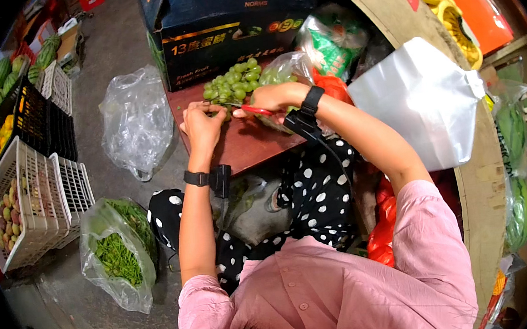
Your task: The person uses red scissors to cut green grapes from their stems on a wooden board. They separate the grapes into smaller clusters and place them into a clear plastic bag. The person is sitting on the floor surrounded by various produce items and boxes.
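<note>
A bunch of green grapes (pixel 233 85) lies on a small red-brown table (pixel 238 150), in front of a dark cardboard box. My right hand (pixel 279 98) grips red-handled scissors (pixel 257 110), their blades pointing left along the near side of the bunch. Close to the blade tips, my left hand (pixel 203 123) has its thumb and fingers pinched together. A green grape shows partly under the left thumb; the fingers hide the rest of what is pinched. Beside my right wrist, a clear plastic bag (pixel 299 62) holds more grapes and reaches under that hand.
The dark fruit box (pixel 223 31) backs the table. A pale plastic jug (pixel 418 108) stands at right by a curved wooden edge (pixel 482 220). On the floor at left are a clear bag (pixel 137 124), a bag of green vegetables (pixel 119 259) and fruit crates (pixel 40 193).
</note>
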`<act>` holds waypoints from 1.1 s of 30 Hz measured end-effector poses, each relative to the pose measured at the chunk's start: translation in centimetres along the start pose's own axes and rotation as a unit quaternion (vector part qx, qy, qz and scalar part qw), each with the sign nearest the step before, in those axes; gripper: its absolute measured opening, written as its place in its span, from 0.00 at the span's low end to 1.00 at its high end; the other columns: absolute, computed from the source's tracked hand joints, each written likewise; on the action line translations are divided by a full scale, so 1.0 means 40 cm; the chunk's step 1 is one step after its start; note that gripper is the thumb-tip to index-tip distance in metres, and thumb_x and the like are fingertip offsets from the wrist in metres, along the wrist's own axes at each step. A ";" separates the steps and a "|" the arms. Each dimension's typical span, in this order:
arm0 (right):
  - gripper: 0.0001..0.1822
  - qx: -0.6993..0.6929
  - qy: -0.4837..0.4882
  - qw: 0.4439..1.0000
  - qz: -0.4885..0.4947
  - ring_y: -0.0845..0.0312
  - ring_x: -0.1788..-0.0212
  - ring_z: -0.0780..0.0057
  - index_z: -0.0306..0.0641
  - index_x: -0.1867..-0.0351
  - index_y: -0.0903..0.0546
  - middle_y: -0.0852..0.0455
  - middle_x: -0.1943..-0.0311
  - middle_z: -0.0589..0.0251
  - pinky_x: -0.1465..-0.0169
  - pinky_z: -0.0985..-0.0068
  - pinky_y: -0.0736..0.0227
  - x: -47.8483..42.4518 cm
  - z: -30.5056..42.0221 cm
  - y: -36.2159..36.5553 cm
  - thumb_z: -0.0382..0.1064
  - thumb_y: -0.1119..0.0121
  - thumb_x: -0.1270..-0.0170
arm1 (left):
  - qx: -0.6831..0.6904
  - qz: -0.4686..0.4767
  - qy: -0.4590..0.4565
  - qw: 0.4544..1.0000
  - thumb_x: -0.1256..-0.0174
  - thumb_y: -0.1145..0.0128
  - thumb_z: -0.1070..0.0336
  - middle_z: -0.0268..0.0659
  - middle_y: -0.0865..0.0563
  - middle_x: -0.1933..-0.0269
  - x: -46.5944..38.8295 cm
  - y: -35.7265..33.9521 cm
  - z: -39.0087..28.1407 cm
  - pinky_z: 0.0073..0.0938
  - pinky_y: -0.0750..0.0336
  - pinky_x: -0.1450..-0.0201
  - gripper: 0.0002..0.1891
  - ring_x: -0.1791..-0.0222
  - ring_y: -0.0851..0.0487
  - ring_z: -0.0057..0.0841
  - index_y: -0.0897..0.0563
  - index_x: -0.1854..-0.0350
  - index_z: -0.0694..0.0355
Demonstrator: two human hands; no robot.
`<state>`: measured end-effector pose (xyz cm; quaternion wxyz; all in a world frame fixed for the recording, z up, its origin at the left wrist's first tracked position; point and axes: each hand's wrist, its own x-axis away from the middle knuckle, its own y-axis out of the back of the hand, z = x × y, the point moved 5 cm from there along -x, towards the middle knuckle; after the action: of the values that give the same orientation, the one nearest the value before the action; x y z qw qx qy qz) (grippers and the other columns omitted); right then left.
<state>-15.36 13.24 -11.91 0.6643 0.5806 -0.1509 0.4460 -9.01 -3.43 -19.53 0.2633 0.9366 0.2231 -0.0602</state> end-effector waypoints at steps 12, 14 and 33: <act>0.46 0.011 0.050 0.999 0.006 0.24 0.86 0.71 0.35 0.89 0.23 0.24 0.90 0.62 0.79 0.74 0.30 0.027 0.008 0.016 0.82 0.45 0.41 | -0.020 0.001 -0.002 1.000 0.50 0.28 0.59 0.37 0.14 0.51 0.009 0.020 -0.004 0.44 0.31 0.45 0.07 0.45 0.21 0.41 0.07 0.70 0.52; 0.46 0.002 0.041 0.999 0.025 0.23 0.86 0.71 0.35 0.89 0.23 0.23 0.90 0.62 0.78 0.74 0.29 0.045 -0.012 0.010 0.82 0.46 0.40 | -0.023 0.015 -0.002 1.000 0.50 0.28 0.60 0.37 0.14 0.52 0.018 0.014 -0.007 0.44 0.29 0.47 0.07 0.47 0.19 0.40 0.07 0.69 0.53; 0.48 -0.620 0.363 0.695 0.017 0.27 0.81 0.77 0.38 0.65 0.22 0.22 0.79 0.65 0.46 0.64 0.18 0.374 -0.198 -0.161 0.82 0.80 0.31 | 0.497 0.270 0.098 0.819 0.27 0.38 0.70 0.30 0.14 0.58 -0.029 -0.027 -0.271 0.14 0.29 0.65 0.04 0.61 0.18 0.14 0.17 0.55 0.61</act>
<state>-4.59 27.12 -7.49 0.8692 -0.1728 -0.1500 0.4384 -10.57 2.58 -10.52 -0.2553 0.9640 -0.0738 0.0031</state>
